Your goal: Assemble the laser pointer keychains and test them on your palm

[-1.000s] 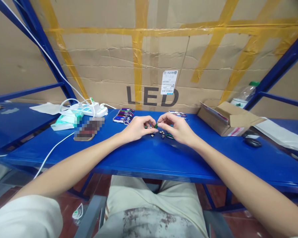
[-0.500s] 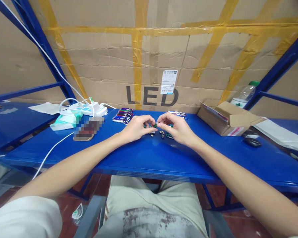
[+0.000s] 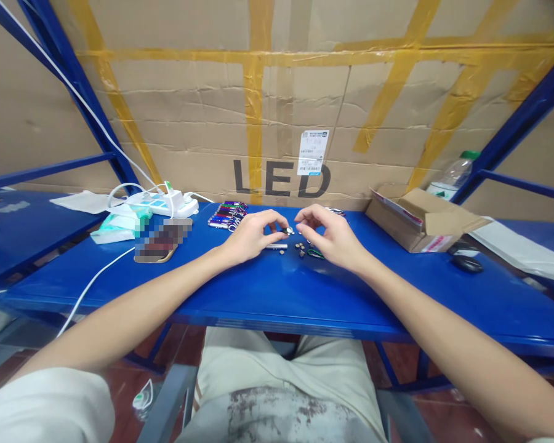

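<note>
My two hands rest side by side on the blue table (image 3: 277,295), a small gap between their fingertips. My left hand (image 3: 250,235) is closed in a pinch on a small silver part (image 3: 287,231). My right hand (image 3: 329,239) has its fingers curled together, and what they hold is too small to make out. Just below my left fingers a short silver tube (image 3: 277,247) lies on the table. Several tiny dark round pieces (image 3: 300,248) and a green ring-like piece (image 3: 314,253) sit between the hands.
A pile of coloured keychain lights (image 3: 228,215) lies behind my left hand. To the left are a blurred flat item (image 3: 161,240), a tissue pack (image 3: 115,225) and a power strip (image 3: 166,202) with white cables. To the right are an open cardboard box (image 3: 420,224), a mouse (image 3: 466,263) and a bottle (image 3: 452,175).
My hands, joined on a small green piece before, have drawn slightly apart. The green piece no longer shows between them; a silver part is at my left fingertips.
</note>
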Demonstrator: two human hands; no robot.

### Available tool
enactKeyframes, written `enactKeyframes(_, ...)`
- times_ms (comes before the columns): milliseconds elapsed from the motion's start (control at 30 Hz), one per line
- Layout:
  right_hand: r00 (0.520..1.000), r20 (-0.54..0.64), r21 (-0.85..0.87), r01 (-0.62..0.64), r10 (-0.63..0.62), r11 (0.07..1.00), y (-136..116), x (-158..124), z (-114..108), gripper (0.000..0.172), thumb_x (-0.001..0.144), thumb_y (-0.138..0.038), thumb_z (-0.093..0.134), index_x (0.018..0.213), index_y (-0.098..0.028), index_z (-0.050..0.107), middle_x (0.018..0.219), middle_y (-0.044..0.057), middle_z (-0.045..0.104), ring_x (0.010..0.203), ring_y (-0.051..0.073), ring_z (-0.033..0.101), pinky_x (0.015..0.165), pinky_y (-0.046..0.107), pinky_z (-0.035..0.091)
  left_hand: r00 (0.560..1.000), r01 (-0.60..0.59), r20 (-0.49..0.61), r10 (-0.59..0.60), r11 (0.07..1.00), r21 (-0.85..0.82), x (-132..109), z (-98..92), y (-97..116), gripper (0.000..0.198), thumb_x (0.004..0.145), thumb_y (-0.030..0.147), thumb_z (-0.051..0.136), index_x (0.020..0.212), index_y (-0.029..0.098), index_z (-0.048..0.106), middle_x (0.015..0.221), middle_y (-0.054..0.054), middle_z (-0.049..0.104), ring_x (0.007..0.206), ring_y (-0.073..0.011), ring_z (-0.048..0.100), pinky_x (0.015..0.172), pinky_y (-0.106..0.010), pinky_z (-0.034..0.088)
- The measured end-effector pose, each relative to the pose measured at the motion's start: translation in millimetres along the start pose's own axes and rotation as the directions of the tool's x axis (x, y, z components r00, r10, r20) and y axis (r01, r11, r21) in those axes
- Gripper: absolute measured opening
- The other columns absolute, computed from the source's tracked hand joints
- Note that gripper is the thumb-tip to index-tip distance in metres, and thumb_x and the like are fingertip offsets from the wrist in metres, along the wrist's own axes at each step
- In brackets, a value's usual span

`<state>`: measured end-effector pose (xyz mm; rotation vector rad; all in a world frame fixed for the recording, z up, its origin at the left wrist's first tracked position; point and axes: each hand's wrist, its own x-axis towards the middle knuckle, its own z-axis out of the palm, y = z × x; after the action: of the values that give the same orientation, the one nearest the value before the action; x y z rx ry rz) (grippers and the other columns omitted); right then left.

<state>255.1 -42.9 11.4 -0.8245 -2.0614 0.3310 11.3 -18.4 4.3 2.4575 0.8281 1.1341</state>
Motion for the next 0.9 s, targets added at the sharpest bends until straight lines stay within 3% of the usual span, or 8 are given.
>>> enactKeyframes(67, 0.999, 0.017, -0.066, 0.04, -0.039, 0.997, 1, 0, -1, 0.016, 0.108, -0.037, 0.06, 0.109, -0.024, 0.07, 0.099, 0.007, 0.072, 0.087, 0.024, 0.063, 0.083, 0.04, 0.05, 0.999, 0.047, -0.028, -0.047, 0.999, 0.003, 1, 0.0, -2, 0.017, 0.096, 0.033, 0.077, 0.106, 0.019, 0.077, 0.106, -0.005, 0.081, 0.086, -0.0184, 0.07, 0.082, -0.03, 0.054)
enactKeyframes(133, 0.991, 0.107, -0.141, 0.101, -0.086, 0.985, 3, -1, -1, 0.019, 0.11, -0.035, 0.058, 0.107, -0.024, 0.073, 0.101, 0.008, 0.072, 0.094, 0.026, 0.064, 0.088, 0.042, 0.048, 0.991, 0.106, -0.076, -0.106, 0.994, -0.004, 1, 0.9, -7, 0.022, 0.095, 0.035, 0.079, 0.109, 0.018, 0.077, 0.104, -0.006, 0.082, 0.086, -0.019, 0.07, 0.083, -0.031, 0.055)
enactKeyframes(267, 0.924, 0.374, -0.252, 0.184, -0.08, 0.95, 9, -4, 3, 0.026, 0.112, -0.033, 0.056, 0.121, -0.025, 0.079, 0.117, 0.012, 0.073, 0.107, 0.03, 0.062, 0.094, 0.045, 0.044, 0.965, 0.186, -0.181, -0.19, 0.982, -0.04, 3, 2.6, -23, 0.028, 0.092, 0.037, 0.081, 0.112, 0.017, 0.078, 0.106, -0.007, 0.083, 0.086, -0.0193, 0.071, 0.083, -0.032, 0.055)
enactKeyframes(367, 0.883, 0.467, -0.318, 0.21, -0.04, 0.925, 12, -7, 7, 0.031, 0.114, -0.033, 0.053, 0.13, -0.027, 0.079, 0.125, 0.013, 0.074, 0.11, 0.032, 0.059, 0.093, 0.046, 0.041, 0.955, 0.215, -0.196, -0.222, 0.975, -0.053, 3, 2.9, -31, 0.028, 0.093, 0.038, 0.081, 0.111, 0.017, 0.078, 0.106, -0.008, 0.083, 0.085, -0.0193, 0.071, 0.082, -0.032, 0.054)
enactKeyframes(733, 0.87, 0.491, -0.347, 0.227, -0.03, 0.91, 15, -8, 14, 0.033, 0.115, -0.037, 0.053, 0.132, -0.024, 0.077, 0.123, 0.014, 0.076, 0.108, 0.032, 0.056, 0.09, 0.045, 0.034, 0.965, 0.199, -0.158, -0.208, 0.978, -0.07, 4, 4.1, -23, 0.027, 0.092, 0.037, 0.082, 0.109, 0.016, 0.078, 0.098, -0.005, 0.082, 0.082, -0.0177, 0.069, 0.081, -0.031, 0.054)
enactKeyframes(900, 0.857, 0.515, -0.317, 0.208, -0.016, 0.926, 15, -8, 15, 0.03, 0.115, -0.035, 0.052, 0.124, -0.023, 0.078, 0.123, 0.013, 0.078, 0.11, 0.032, 0.057, 0.093, 0.045, 0.033, 0.965, 0.199, -0.163, -0.208, 0.978, -0.068, 4, 4.6, -23, 0.024, 0.092, 0.035, 0.082, 0.108, 0.017, 0.078, 0.094, -0.004, 0.081, 0.081, -0.0177, 0.069, 0.081, -0.031, 0.055)
